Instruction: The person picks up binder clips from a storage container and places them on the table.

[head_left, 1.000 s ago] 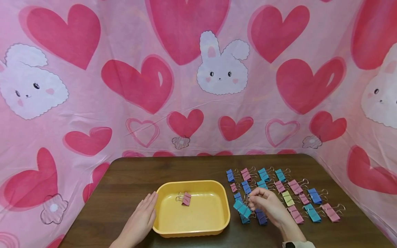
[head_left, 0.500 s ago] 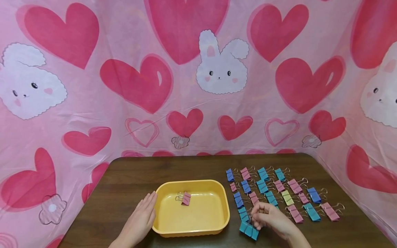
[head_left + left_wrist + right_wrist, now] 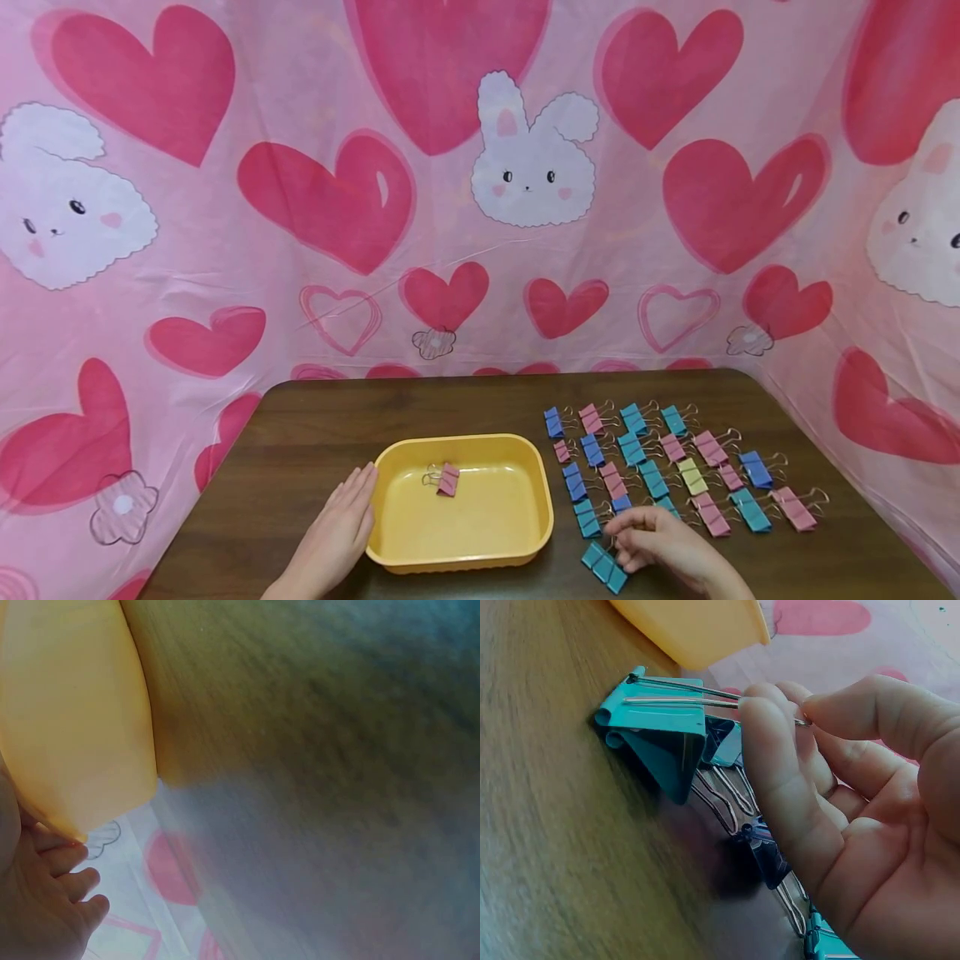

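Note:
My left hand lies with straight fingers along the left side of a yellow plastic tray. In the left wrist view its fingertips touch the tray wall. One pink binder clip sits inside the tray. My right hand pinches the wire handle of a teal binder clip at the table's near side, right of the tray. The right wrist view shows the same teal clip on the wood, its handle between thumb and finger. Another teal clip lies just beyond it.
Several binder clips in blue, pink, teal and yellow lie in rough rows on the right of the dark wooden table. Among them are a yellow clip and a pink clip far right. A pink heart-patterned cloth hangs behind.
My right hand has brought the teal binder clip from above the other clips down to the table's near side, and turned it slightly. My left hand and the tray have stayed put.

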`<state>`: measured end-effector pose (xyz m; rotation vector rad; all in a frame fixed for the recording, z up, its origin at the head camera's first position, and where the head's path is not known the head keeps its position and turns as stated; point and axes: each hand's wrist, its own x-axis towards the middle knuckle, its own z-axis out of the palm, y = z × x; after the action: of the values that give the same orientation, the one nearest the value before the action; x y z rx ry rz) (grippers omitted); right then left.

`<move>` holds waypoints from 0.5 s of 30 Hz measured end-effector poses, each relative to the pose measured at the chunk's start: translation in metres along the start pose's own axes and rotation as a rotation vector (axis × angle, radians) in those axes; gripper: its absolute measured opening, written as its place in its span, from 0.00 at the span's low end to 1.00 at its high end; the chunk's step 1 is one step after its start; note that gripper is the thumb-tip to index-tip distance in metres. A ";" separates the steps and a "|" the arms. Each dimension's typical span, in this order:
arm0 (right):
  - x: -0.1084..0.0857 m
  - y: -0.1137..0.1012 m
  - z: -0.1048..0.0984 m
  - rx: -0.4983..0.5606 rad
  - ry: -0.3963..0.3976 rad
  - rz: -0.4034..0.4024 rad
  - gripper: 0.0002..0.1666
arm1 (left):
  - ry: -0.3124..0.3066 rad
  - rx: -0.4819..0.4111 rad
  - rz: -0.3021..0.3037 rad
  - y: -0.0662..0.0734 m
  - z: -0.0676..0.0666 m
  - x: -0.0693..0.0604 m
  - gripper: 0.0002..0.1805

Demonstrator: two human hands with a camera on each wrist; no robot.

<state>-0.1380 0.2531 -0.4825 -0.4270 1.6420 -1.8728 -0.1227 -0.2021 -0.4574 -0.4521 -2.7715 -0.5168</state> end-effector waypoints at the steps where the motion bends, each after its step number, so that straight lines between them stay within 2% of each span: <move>1: -0.001 0.000 0.000 0.002 0.002 0.004 0.15 | 0.003 0.001 0.002 0.000 0.000 0.000 0.24; 9: -0.003 0.000 0.000 0.030 -0.025 0.000 0.12 | 0.018 0.007 0.012 0.000 0.000 -0.001 0.24; 15: -0.005 -0.002 0.000 -0.004 -0.012 0.000 0.19 | 0.032 0.005 0.022 0.000 0.000 -0.002 0.24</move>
<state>-0.1348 0.2559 -0.4796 -0.4386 1.6378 -1.8638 -0.1214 -0.2029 -0.4582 -0.4687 -2.7333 -0.5080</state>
